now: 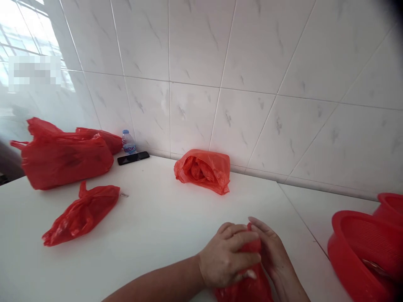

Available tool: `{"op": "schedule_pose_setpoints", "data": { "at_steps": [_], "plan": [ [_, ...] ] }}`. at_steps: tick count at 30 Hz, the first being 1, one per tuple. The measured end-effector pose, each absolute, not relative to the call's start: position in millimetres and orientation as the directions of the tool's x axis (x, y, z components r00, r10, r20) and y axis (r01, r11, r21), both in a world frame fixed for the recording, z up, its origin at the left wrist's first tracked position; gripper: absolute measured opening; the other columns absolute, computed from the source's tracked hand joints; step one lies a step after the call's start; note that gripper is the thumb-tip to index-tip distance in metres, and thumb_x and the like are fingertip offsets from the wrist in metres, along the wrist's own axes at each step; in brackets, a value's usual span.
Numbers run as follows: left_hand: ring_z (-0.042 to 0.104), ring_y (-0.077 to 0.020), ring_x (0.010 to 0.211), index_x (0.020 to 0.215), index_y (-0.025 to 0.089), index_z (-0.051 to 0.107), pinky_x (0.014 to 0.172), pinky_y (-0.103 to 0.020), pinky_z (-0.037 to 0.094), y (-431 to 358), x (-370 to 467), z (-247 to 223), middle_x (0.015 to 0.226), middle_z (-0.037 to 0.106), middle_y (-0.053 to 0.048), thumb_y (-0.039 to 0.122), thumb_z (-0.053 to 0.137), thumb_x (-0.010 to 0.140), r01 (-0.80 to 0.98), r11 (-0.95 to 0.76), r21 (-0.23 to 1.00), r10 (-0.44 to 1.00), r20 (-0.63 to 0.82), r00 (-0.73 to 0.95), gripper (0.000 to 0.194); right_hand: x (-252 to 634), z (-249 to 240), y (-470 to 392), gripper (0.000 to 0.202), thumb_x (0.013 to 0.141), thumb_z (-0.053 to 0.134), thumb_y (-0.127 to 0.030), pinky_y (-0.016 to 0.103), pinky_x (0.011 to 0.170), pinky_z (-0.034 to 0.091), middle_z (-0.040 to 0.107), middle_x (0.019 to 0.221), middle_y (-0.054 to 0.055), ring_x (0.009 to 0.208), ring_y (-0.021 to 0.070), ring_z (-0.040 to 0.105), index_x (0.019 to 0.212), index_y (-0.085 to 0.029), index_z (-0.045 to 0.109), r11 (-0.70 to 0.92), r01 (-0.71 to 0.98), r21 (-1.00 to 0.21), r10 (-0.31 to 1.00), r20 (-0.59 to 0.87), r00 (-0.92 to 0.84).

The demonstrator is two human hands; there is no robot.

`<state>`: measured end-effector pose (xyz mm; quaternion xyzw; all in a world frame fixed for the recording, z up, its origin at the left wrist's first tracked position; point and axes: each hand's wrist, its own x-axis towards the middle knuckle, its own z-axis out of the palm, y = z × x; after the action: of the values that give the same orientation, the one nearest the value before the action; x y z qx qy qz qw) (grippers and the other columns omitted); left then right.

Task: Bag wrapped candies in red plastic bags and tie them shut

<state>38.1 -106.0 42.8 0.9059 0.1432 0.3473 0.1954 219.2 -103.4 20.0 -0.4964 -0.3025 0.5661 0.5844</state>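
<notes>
At the lower middle, my left hand (229,256) is closed round the upper part of a red plastic bag (252,283). On the bag's right side, my right hand (273,247) holds it too, its fingers bent toward the bag's top and its palm partly hidden. The bag runs down past the bottom edge of the view. Beyond my hands, against the wall, an open red bag (217,164) lies on its side with crumpled red plastic inside. A tied red bag (91,209) lies on the white table (151,235) at the left.
Large red bags (66,161) stand at the back left, near a small water bottle (129,143) and a black phone (133,158). Red plastic baskets (349,247) are at the right edge. A tiled wall (198,113) bounds the table's back.
</notes>
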Motion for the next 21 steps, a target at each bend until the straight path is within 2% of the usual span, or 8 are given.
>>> {"op": "schedule_pose_setpoints", "data": {
  "at_steps": [3, 7, 10, 12, 14, 16, 19, 21],
  "plan": [
    [0.044, -0.0294, 0.123, 0.105, 0.029, 0.067, 0.108, -0.047, 0.012, -121, 38, 42, 0.127, 0.06, -0.007, 0.029, 0.052, 0.088, 0.039, -0.865, 0.5, 0.324, 0.497, 0.805, 0.022, 233, 13, -98, 0.031, 0.067, 0.068, -0.036, 0.029, 0.051, 0.043, 0.064, 0.066, 0.0, 0.056, 0.0164, 0.056, 0.094, -0.02, 0.063, -0.127, -0.034, -0.991, 0.923, -0.13, 0.363],
    [0.058, -0.022, 0.107, 0.1, 0.03, 0.069, 0.107, -0.039, 0.021, -137, 41, 39, 0.108, 0.069, -0.004, 0.027, 0.037, 0.095, 0.001, -0.815, 0.579, 0.285, 0.4, 0.871, 0.032, 248, 4, -91, 0.022, 0.068, 0.058, -0.035, 0.031, 0.063, 0.047, 0.068, 0.081, 0.004, 0.071, 0.0203, 0.061, 0.084, -0.02, 0.063, -0.107, 0.275, -0.955, 0.847, 0.057, 0.529],
    [0.06, -0.0208, 0.101, 0.102, 0.025, 0.068, 0.108, -0.038, 0.021, -139, 45, 43, 0.102, 0.071, -0.007, 0.022, 0.033, 0.096, -0.016, -0.855, 0.519, 0.242, 0.426, 0.872, 0.035, 254, 1, -90, 0.022, 0.068, 0.058, -0.036, 0.032, 0.07, 0.048, 0.069, 0.083, 0.005, 0.079, 0.0218, 0.062, 0.083, -0.02, 0.063, -0.09, 0.309, -0.947, 0.837, 0.096, 0.538],
    [0.053, -0.0274, 0.114, 0.111, 0.022, 0.065, 0.108, -0.043, 0.02, -136, 48, 47, 0.118, 0.064, -0.012, 0.025, 0.047, 0.091, 0.035, -0.884, 0.466, 0.285, 0.48, 0.83, 0.027, 256, 1, -90, 0.026, 0.071, 0.058, -0.04, 0.032, 0.071, 0.048, 0.068, 0.084, 0.004, 0.079, 0.0213, 0.063, 0.087, -0.02, 0.062, -0.079, 0.3, -0.951, 0.847, 0.094, 0.524],
    [0.04, -0.039, 0.125, 0.126, 0.019, 0.055, 0.103, -0.049, 0.025, -131, 52, 49, 0.14, 0.044, -0.019, 0.031, 0.068, 0.075, 0.131, -0.876, 0.463, 0.38, 0.498, 0.779, 0.053, 258, 3, -91, 0.031, 0.075, 0.055, -0.046, 0.032, 0.07, 0.049, 0.068, 0.085, 0.004, 0.078, 0.0209, 0.063, 0.09, -0.02, 0.061, -0.06, 0.284, -0.957, 0.861, 0.094, 0.499],
    [0.045, -0.0433, 0.118, 0.132, 0.02, 0.048, 0.093, -0.047, 0.037, -125, 50, 47, 0.145, 0.034, -0.021, 0.026, 0.077, 0.062, 0.213, -0.831, 0.514, 0.472, 0.446, 0.761, 0.077, 260, 3, -91, 0.034, 0.077, 0.053, -0.05, 0.032, 0.07, 0.05, 0.067, 0.084, 0.005, 0.078, 0.021, 0.063, 0.09, -0.019, 0.06, -0.055, 0.264, -0.963, 0.877, 0.08, 0.475],
    [0.062, -0.0292, 0.088, 0.11, 0.025, 0.065, 0.075, -0.034, 0.043, -117, 31, 43, 0.116, 0.062, -0.013, 0.007, 0.066, 0.066, 0.246, -0.724, 0.644, 0.559, 0.341, 0.756, 0.048, 261, 2, -90, 0.036, 0.075, 0.055, -0.051, 0.032, 0.07, 0.049, 0.067, 0.085, 0.005, 0.079, 0.0219, 0.063, 0.09, -0.019, 0.062, -0.102, 0.264, -0.959, 0.885, 0.034, 0.465],
    [0.061, -0.0235, 0.078, 0.085, 0.024, 0.072, 0.072, -0.029, 0.042, -114, 6, 46, 0.091, 0.067, -0.008, 0.0, 0.059, 0.067, 0.191, -0.545, 0.817, 0.68, 0.297, 0.67, 0.032, 260, 2, -90, 0.035, 0.074, 0.056, -0.05, 0.033, 0.071, 0.048, 0.068, 0.087, 0.005, 0.081, 0.0227, 0.062, 0.09, -0.02, 0.063, -0.134, 0.309, -0.941, 0.889, 0.024, 0.457]
  ]
}}
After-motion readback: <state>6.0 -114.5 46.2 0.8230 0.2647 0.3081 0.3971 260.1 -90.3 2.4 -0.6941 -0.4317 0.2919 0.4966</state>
